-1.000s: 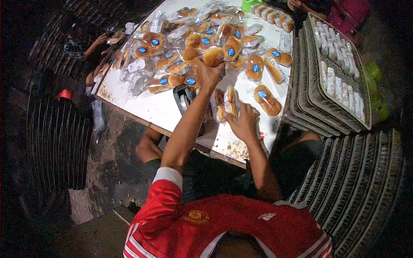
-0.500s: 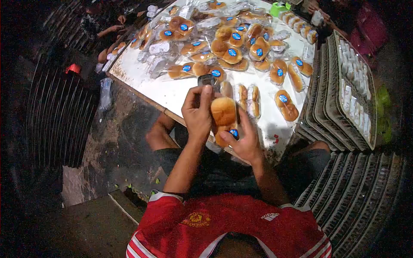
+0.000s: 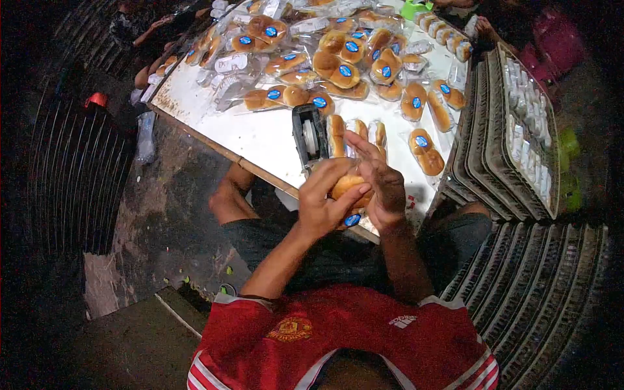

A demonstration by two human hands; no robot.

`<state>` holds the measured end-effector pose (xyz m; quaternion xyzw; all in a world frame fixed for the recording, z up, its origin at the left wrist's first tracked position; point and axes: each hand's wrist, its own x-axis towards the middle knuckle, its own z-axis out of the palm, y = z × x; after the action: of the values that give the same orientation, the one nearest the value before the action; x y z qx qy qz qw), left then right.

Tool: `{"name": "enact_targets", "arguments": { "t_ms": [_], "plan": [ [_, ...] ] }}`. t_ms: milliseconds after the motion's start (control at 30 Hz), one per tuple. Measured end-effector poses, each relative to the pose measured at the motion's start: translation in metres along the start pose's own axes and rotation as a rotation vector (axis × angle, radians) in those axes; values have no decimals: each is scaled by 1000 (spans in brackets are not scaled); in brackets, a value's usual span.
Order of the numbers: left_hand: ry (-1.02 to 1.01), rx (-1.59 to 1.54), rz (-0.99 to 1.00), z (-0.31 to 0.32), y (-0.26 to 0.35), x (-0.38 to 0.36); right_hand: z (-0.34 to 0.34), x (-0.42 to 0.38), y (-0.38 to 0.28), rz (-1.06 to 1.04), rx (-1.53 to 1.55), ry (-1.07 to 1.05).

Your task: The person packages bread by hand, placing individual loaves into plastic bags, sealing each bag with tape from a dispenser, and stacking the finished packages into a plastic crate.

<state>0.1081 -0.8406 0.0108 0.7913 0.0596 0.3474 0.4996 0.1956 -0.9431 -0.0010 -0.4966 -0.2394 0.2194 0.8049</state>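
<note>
My left hand (image 3: 323,194) is closed around a bagged bun (image 3: 351,187), its thumb across the front of the golden crust. A blue oval label (image 3: 352,220) shows at the bun's lower end. Against the bun's right side is my right hand (image 3: 383,188), fingers stretched out up and to the left over the top end of the bag; its palm side is partly hidden. Just beyond my left hand, a black tape dispenser (image 3: 311,133) with a pale roll stands on the white table (image 3: 240,140). Several packed buns (image 3: 336,135) stand on edge beside the dispenser.
Bagged buns (image 3: 341,68) with blue labels are heaped across the far table. Stacked trays (image 3: 494,143) border the right side, the top one holding wrapped packs. More dark trays (image 3: 75,175) stand left. Another person's hand (image 3: 482,27) is at the far right, near a bun row (image 3: 444,36).
My right hand has moved up from the label area to the bag's top end, fingers now stretched. My left hand has shifted down and right with the bun, uncovering the tape dispenser.
</note>
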Motion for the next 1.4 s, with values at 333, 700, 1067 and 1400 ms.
{"name": "enact_targets", "arguments": {
  "t_ms": [333, 700, 1067, 1400],
  "plan": [
    [-97, -313, -672, -13, 6, -14, -17, -6, -23, 92, -614, -19],
    [-126, -396, -762, -24, -4, -16, -15, -20, -18, -354, -1016, -71],
    [219, -442, -174, -27, -5, -40, 19, -40, -1, 416, -160, -443],
    [4, -193, -312, -74, -6, -24, 27, 30, 65, 462, -595, 40]
  ]
}}
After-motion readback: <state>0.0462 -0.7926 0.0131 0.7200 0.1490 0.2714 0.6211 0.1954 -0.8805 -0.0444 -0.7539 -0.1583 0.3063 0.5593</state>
